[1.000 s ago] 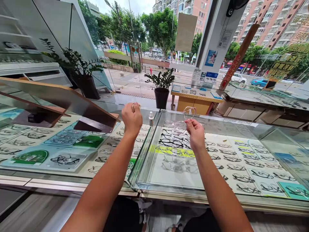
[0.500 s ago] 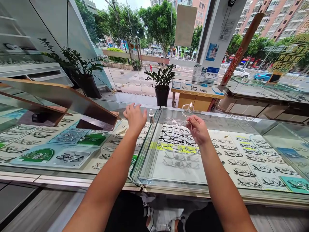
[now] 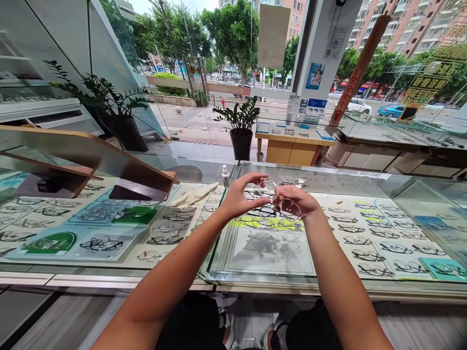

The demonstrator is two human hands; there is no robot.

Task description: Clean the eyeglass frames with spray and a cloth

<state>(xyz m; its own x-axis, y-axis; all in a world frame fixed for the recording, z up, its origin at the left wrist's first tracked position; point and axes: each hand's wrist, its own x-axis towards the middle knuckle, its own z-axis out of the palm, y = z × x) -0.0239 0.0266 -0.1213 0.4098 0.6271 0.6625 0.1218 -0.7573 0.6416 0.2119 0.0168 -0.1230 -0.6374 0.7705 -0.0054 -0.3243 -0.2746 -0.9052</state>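
Clear-framed glasses are held over the glass counter by my right hand, its fingers pinched near the middle of the frame. My left hand is beside the left lens, thumb and fingers apart in a C shape around the frame's left side; whether it touches the rim is unclear. Behind my left hand a small white bottle stands upright on the counter. A cream cloth lies crumpled to the left of the bottle.
Rows of glasses fill the glass display counter on both sides. A tilted wooden stand rests on the left part. Beyond the counter are a potted plant and a small wooden table.
My left hand has moved right, from beside the bottle to the glasses, uncovering the cloth. My right hand has turned the glasses and brought them slightly lower.
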